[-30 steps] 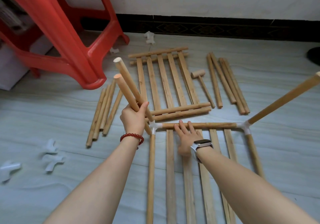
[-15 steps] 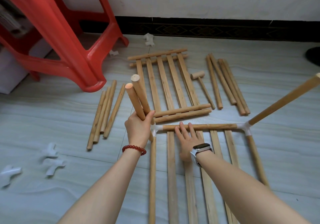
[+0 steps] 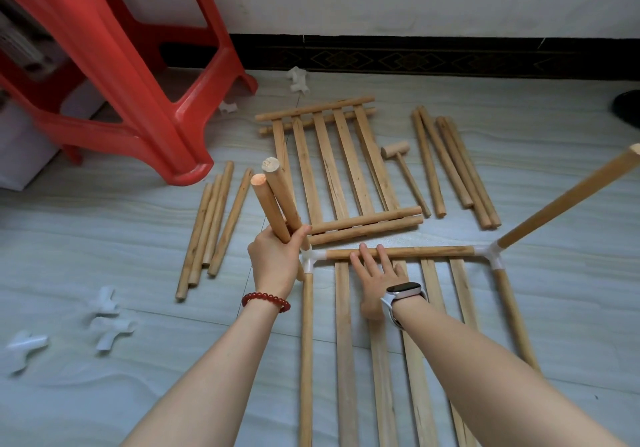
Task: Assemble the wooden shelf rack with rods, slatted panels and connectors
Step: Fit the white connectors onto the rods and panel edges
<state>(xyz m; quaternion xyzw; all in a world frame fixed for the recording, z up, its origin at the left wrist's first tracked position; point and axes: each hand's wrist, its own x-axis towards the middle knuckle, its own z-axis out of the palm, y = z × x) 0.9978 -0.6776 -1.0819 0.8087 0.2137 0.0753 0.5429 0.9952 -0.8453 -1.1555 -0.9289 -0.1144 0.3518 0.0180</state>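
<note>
My left hand (image 3: 277, 258) grips two wooden rods (image 3: 277, 200) that stand nearly upright, their lower ends at the white corner connector (image 3: 310, 258) of the slatted panel (image 3: 344, 342) on the floor. My right hand (image 3: 375, 278) lies flat on that panel, its fingers pressing the top rail (image 3: 429, 252). At the panel's right corner another white connector (image 3: 490, 254) carries a rod (image 3: 568, 200) that slants up to the right.
Two more slatted panels (image 3: 332, 166) lie stacked beyond my hands, with a small wooden mallet (image 3: 403, 169) and a bundle of rods (image 3: 453, 166) to the right. More rods (image 3: 211, 228) lie left. White connectors (image 3: 107, 322) dot the floor. A red plastic stool (image 3: 138, 76) stands at upper left.
The two rods in my left hand have swung from a steep lean to nearly upright and come lower toward the left corner connector. My right hand has stayed on the rail.
</note>
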